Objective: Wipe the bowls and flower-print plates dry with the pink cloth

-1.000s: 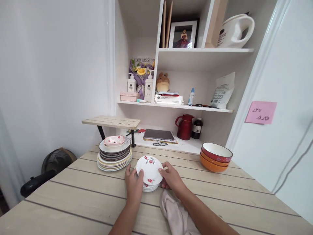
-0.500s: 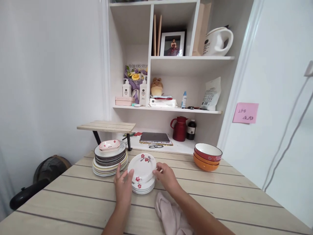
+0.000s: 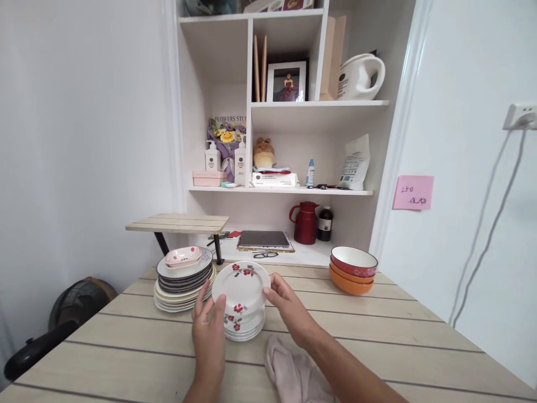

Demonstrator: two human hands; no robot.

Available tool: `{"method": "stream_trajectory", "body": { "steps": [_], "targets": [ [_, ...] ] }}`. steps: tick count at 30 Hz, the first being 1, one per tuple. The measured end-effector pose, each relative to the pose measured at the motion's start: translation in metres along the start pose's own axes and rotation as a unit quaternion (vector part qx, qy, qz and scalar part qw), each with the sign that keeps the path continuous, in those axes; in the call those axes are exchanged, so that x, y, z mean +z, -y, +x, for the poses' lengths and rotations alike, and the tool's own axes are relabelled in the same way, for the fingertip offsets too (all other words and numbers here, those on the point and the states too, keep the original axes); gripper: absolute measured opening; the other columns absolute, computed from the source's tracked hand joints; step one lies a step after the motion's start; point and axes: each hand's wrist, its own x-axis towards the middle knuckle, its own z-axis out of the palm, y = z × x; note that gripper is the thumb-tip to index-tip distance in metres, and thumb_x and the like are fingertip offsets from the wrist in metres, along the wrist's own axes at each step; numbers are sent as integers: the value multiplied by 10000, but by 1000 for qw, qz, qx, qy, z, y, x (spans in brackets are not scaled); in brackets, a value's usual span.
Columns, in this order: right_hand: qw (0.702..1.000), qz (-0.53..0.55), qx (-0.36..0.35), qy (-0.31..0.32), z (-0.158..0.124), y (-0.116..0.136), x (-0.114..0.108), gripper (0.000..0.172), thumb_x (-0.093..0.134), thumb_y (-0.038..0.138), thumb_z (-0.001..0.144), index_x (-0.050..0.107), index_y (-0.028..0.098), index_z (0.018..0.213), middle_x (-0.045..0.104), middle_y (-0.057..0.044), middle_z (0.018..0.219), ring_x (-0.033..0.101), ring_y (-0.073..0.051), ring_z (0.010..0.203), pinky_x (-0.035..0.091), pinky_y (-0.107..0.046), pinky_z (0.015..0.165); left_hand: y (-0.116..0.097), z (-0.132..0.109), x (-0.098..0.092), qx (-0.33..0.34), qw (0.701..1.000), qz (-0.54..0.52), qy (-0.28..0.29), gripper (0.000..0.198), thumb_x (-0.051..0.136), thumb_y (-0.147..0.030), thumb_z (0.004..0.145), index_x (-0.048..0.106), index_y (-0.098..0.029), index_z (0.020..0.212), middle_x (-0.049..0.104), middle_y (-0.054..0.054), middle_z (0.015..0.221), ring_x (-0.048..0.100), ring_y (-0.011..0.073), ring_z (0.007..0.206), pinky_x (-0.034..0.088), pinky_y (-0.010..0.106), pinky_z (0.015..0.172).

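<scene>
A small white plate with red flowers (image 3: 241, 284) is held a little above a stack of matching small plates (image 3: 247, 327) on the wooden table (image 3: 377, 336). My left hand (image 3: 208, 330) grips the raised plate at its left edge, thumb on the rim. My right hand (image 3: 283, 299) pinches its right edge. The raised plate tilts slightly toward me. A pink cloth (image 3: 293, 375) lies on the table under my right forearm.
A taller pile of large plates (image 3: 182, 282) with a pink dish (image 3: 182, 256) on top stands to the left. Red and orange bowls (image 3: 353, 270) are stacked at the right. Behind are a small wooden riser (image 3: 178, 224), a red jug (image 3: 305, 222) and shelves.
Both hands have lifted the top flowered plate higher off the small stack and a little leftward. The view has shifted, so everything sits further left in the picture.
</scene>
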Motion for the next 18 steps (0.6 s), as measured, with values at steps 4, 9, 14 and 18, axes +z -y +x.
{"method": "stream_trajectory", "body": {
  "steps": [4, 9, 14, 18],
  "targets": [
    [983, 175, 44, 12, -10, 10, 5, 332, 734, 411, 749, 576, 216, 967, 693, -17, 917, 614, -177, 868, 444, -289, 832, -13, -9, 0, 26, 999, 12, 13, 389, 588, -535, 825, 711, -202, 983, 545, 82, 1344, 488, 272, 1275, 395, 343, 1068],
    [961, 250, 120, 14, -29, 19, -11, 579, 854, 274, 603, 618, 185, 1124, 726, -79, 1056, 665, -249, 982, 492, -367, 889, -19, -24, 8, 60, 983, -1, 172, 334, 601, -509, 837, 715, -206, 917, 673, 77, 1050, 614, 250, 1006, 483, 343, 928],
    [952, 271, 140, 8, -58, 23, -34, 508, 820, 305, 677, 660, 133, 1128, 726, -130, 1118, 672, -278, 1034, 495, -392, 952, -30, -40, 20, 90, 955, 6, 283, 292, 541, -459, 894, 693, -211, 916, 671, 68, 969, 609, 237, 965, 486, 342, 906],
    [932, 322, 161, -49, -71, 14, -52, 459, 766, 293, 751, 644, 120, 1158, 710, -147, 1168, 659, -290, 1091, 500, -424, 983, -28, -48, 25, 144, 929, 61, 335, 342, 506, -410, 916, 592, -221, 1188, 598, 101, 1199, 586, 240, 1079, 479, 373, 947]
  ]
}}
